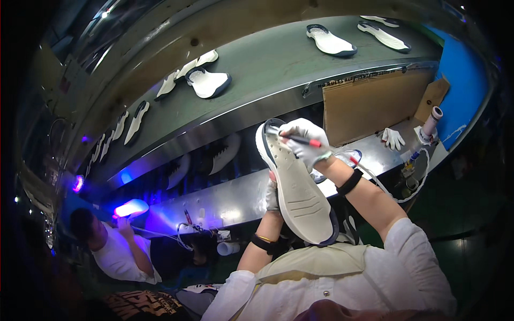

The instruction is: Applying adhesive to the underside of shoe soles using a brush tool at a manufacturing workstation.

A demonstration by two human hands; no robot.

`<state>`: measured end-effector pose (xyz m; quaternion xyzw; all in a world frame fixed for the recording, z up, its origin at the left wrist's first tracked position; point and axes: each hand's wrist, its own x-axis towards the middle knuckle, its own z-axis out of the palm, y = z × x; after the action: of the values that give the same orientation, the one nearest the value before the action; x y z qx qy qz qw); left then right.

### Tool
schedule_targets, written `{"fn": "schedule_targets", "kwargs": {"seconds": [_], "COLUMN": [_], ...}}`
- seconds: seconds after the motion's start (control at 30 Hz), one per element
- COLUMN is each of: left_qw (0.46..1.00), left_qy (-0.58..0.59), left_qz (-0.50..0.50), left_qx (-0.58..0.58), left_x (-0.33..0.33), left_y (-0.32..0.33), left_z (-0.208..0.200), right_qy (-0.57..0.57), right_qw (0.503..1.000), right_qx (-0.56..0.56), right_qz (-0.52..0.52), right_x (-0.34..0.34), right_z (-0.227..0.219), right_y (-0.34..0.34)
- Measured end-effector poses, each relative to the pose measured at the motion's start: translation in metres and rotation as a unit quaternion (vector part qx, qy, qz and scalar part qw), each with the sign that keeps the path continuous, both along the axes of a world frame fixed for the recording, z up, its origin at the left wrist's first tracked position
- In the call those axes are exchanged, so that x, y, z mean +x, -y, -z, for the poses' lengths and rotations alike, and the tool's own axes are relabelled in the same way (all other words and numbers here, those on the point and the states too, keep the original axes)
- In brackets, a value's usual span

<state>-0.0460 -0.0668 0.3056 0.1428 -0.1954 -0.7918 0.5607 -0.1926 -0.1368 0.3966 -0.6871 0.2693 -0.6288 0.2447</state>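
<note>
A white shoe sole (304,200) with a dark navy rim stands tilted in front of my chest, its inner face toward me and its holed heel end uppermost. My left hand (272,195), in a light glove, grips it by the left edge; most of those fingers are hidden behind the sole. In my gloved right hand (305,138) is a slim black pen-like tool with a red end (315,143). Its tip is at the inside of the heel, blurred, so I cannot tell whether it touches. Behind my right wrist, another sole (350,157) lies partly hidden on the metal bench.
Beyond the metal bench (230,206), a green conveyor belt (262,59) carries several white soles. A cardboard sheet (369,109) stands at the right, near a loose white glove (393,138) and a pink-white cylinder (432,120). At left, another person (120,249) holds a sole lit purple.
</note>
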Motion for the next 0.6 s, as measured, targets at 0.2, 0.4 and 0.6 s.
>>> {"fn": "schedule_targets", "kwargs": {"seconds": [0.2,0.4,0.6], "left_qw": [0.967,0.995,0.988], "left_qy": [-0.122,0.068,0.144], "left_qz": [0.152,-0.051,-0.064], "left_qx": [-0.166,-0.042,-0.007], "left_x": [0.018,0.011,-0.012], "left_y": [0.002,-0.024,-0.033], "left_z": [-0.018,-0.015,-0.011], "right_qy": [-0.174,0.106,0.193], "right_qw": [0.955,0.955,0.946], "right_qx": [0.028,0.211,0.228], "right_qz": [-0.239,-0.179,-0.123], "right_x": [-0.032,-0.030,0.007], "right_z": [0.007,0.008,-0.004], "right_y": [-0.053,-0.042,-0.037]}}
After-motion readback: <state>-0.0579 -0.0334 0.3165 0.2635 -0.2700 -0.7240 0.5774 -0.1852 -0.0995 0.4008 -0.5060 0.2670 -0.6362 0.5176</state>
